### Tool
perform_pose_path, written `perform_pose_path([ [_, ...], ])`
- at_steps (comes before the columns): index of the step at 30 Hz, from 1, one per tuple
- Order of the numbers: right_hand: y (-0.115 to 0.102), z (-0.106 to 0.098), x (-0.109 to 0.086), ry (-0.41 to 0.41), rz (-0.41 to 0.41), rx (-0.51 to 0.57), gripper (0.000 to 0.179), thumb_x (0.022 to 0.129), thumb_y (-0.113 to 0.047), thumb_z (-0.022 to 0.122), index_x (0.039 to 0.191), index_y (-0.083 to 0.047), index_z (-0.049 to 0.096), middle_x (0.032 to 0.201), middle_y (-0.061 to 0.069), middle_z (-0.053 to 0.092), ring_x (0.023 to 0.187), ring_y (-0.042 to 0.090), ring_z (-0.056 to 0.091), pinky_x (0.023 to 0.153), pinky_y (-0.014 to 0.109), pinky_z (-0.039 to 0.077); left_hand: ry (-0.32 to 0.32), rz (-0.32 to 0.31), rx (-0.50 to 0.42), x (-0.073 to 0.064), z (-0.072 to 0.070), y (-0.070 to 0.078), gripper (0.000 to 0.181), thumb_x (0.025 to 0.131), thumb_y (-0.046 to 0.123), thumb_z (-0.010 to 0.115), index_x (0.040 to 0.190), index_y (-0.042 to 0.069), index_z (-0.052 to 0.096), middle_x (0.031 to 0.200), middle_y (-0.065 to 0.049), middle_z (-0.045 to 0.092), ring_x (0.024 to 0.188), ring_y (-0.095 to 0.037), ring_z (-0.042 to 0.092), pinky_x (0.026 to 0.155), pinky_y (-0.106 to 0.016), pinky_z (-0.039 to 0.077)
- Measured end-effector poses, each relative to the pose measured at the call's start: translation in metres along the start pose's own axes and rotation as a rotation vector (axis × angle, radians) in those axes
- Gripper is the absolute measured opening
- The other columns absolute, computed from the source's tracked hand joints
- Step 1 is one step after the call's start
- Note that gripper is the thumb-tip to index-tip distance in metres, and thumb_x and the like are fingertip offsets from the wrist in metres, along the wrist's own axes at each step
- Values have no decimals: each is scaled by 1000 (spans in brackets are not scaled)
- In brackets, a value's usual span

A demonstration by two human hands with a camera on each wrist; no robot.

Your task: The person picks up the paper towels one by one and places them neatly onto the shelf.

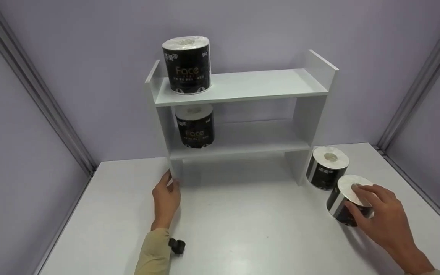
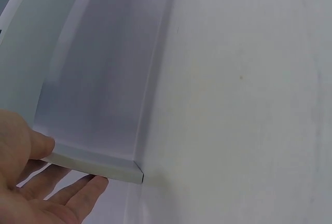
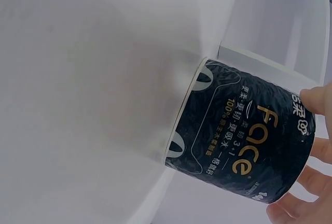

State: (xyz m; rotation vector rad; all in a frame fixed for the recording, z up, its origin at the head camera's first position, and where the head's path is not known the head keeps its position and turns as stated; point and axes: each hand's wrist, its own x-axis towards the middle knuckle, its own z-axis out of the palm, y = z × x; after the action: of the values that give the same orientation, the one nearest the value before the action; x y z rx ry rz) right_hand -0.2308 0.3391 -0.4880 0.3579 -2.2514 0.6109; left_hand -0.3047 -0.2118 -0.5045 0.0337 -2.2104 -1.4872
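Note:
My left hand [image 1: 166, 200] pinches the lower end of the left side panel [image 2: 98, 168] of a white two-tier shelf [image 1: 258, 84], thumb on the inner face and fingers on the outer one. At the right, my right hand [image 1: 388, 217] holds a toilet paper roll [image 3: 238, 136] by its upper end, thumb on the near side and fingers over the top. This roll has a black "Face" wrapper and stands close to the table, slightly tilted in the head view. Just behind it, a second toilet paper roll [image 1: 325, 175] stands beside the shelf's right panel.
One more roll [image 1: 189, 70] stands at the left of the top shelf, and another roll [image 1: 196, 131] sits below it on the middle shelf. The shelf stands on a white table [image 1: 243, 229] before a pale wall [image 1: 250, 30]. A black wrist device [image 1: 177, 246] shows by the left sleeve.

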Motion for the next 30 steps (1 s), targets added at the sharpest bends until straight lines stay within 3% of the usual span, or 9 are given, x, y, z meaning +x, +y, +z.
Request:
perform_pose_path([
  [7, 3, -3, -1, -8, 15, 23, 56, 71, -7, 96, 124, -5, 78, 116, 22, 73, 119, 53, 60, 102, 74, 44, -20, -12, -12, 0, 1, 0, 49, 110, 6, 55, 156, -6, 47, 157, -29, 51, 132, -43, 65, 107, -47, 57],
  [15, 4, -1, -4, -49, 31, -26, 61, 73, -10, 96, 130, -10, 76, 120, 15, 70, 113, 45, 63, 83, 62, 49, -5, 22, -3, -1, 1, -1, 48, 108, 2, 55, 155, -7, 49, 155, -30, 53, 129, -44, 66, 106, -49, 58],
  [22, 6, 0, -3, -85, 25, 21, 65, 72, -5, 96, 133, -10, 73, 128, 18, 67, 119, 51, 59, 88, 69, 48, 3, 28, 12, 1, 0, 1, 47, 110, 3, 54, 155, -9, 48, 154, -32, 53, 130, -45, 66, 107, -49, 57],
  [30, 9, -1, -3, -132, 26, 27, 73, 68, -5, 98, 134, -8, 69, 130, 20, 61, 114, 53, 56, 87, 70, 45, -6, 6, 14, -1, 2, 0, 49, 110, 4, 54, 156, -8, 46, 155, -31, 52, 129, -44, 66, 107, -49, 58],
])
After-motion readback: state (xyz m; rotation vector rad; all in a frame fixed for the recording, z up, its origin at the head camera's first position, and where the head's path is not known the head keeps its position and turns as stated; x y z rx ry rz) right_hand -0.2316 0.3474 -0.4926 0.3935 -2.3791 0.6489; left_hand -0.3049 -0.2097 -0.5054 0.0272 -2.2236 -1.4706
